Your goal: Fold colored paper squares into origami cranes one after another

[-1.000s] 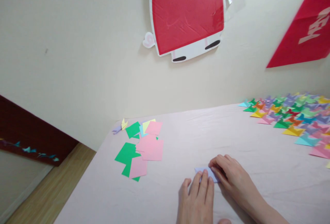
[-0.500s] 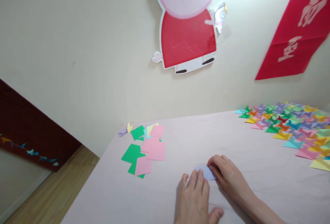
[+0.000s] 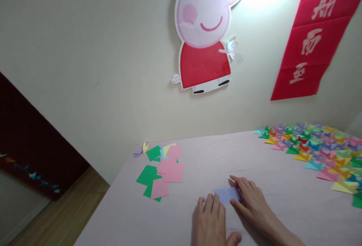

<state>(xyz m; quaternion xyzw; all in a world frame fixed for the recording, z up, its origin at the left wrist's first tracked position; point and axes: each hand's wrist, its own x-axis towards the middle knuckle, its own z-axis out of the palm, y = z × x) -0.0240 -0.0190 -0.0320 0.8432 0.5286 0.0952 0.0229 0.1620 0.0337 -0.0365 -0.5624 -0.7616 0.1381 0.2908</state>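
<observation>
A small lavender sheet of paper (image 3: 226, 195) lies flat on the cloth-covered table, between my two hands. My left hand (image 3: 211, 216) rests palm down with its fingers spread, the fingertips at the paper's left edge. At the right edge of the sheet is my right hand (image 3: 251, 197), its thumb and index finger apart, with the thumb touching the near right corner. The right end of the paper is partly hidden by that hand.
Loose pink paper squares (image 3: 174, 171) and green paper squares (image 3: 147, 175) lie at the left, near a folded yellow piece (image 3: 145, 147). Rows of colourful folded paper cranes (image 3: 308, 151) stand at the right. A wall (image 3: 127, 68) borders the table's far side.
My right hand has opened, its thumb and index finger parting at the paper's right side. My left hand stays nearly in place. The camera view has tilted upward.
</observation>
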